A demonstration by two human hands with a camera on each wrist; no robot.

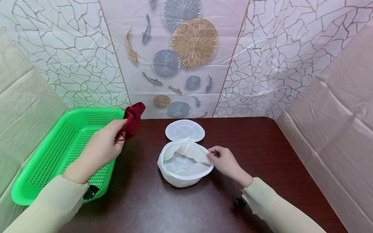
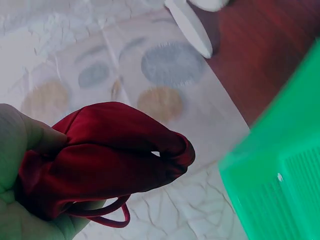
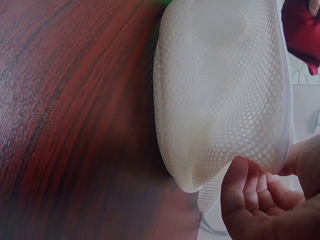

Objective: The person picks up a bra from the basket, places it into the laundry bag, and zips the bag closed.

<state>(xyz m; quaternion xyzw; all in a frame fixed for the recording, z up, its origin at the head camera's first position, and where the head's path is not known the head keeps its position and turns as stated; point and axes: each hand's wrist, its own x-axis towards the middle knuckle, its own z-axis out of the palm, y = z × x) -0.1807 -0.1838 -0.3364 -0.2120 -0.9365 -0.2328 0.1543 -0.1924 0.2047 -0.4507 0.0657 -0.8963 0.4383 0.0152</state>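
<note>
I work at a dark reddish-brown table [image 1: 165, 223] with streaked wood grain; pale light glares off its near part. Behind it hangs a backdrop [image 1: 89, 68] printed with gold crack lines, its middle panel showing grey and golden discs [image 1: 194, 43] and small fish [image 1: 130, 46]. Creased beige sheets [image 1: 334, 101] close in the 2 sides.

My left hand [image 1: 98, 145] has its fingers curled around a red satiny cloth [image 1: 134, 118] with a thin loop of cord, held up near the far right corner of a green slotted basket [image 1: 18, 194] on my left. My right hand [image 1: 226, 163] pinches the rim of a white mesh bag [image 1: 181, 180], which sits on the middle of the table, open mouth up, with its round flap [image 1: 185, 130] laid back behind it.

The cloth is bunched, so I cannot make out its full shape, and it hides some of my left fingertips. My left forearm covers part of the basket, which the left wrist view cuts off and blurs. The right wrist view catches only part of the cloth at its edge. Both my sleeves [image 1: 58, 200] run out of the head view, a dark strap piece [image 1: 91, 192] by each cuff.
</note>
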